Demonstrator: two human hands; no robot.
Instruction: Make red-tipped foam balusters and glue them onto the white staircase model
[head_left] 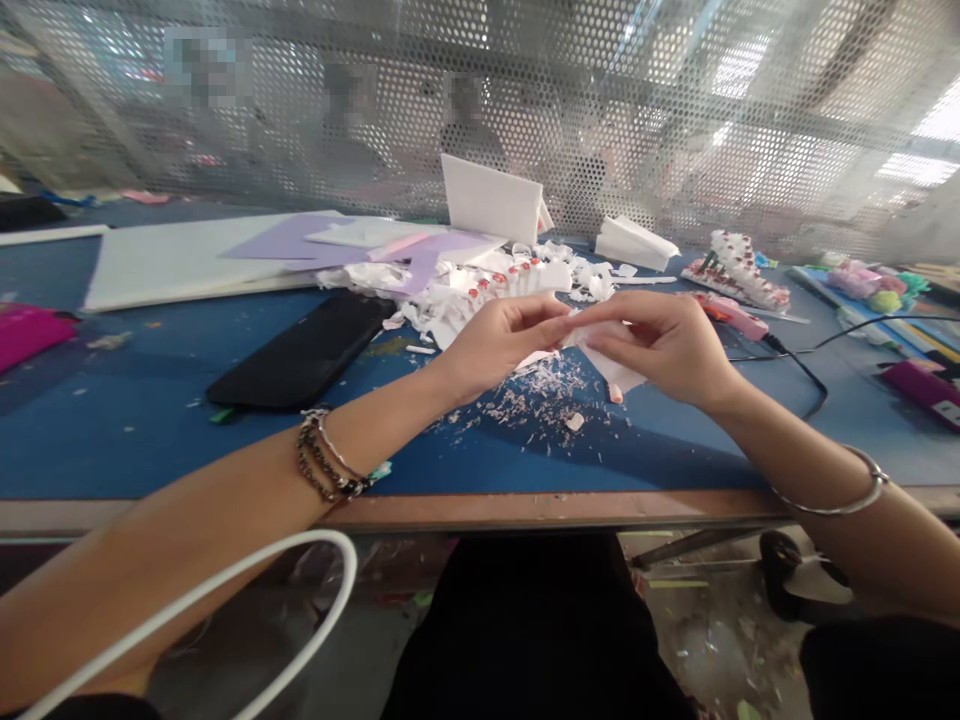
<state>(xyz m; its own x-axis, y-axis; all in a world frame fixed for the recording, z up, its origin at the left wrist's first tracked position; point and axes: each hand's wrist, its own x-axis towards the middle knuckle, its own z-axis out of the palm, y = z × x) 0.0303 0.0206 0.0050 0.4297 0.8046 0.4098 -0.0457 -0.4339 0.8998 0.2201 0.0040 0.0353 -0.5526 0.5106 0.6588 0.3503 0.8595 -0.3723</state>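
My left hand and my right hand meet above the blue table, both pinched on one small white foam piece held between them. The piece sticks out below my right palm, with a small pink tip at its lower end. Under my hands lies a scatter of white and pink shavings. Just behind my hands sits a heap of white foam offcuts, some with red tips.
A black phone lies left of my hands. Purple and white sheets cover the back left. A pink tool with a black cable lies right, beside finished white-and-red pieces. Perforated metal mesh closes the far side, with people behind it.
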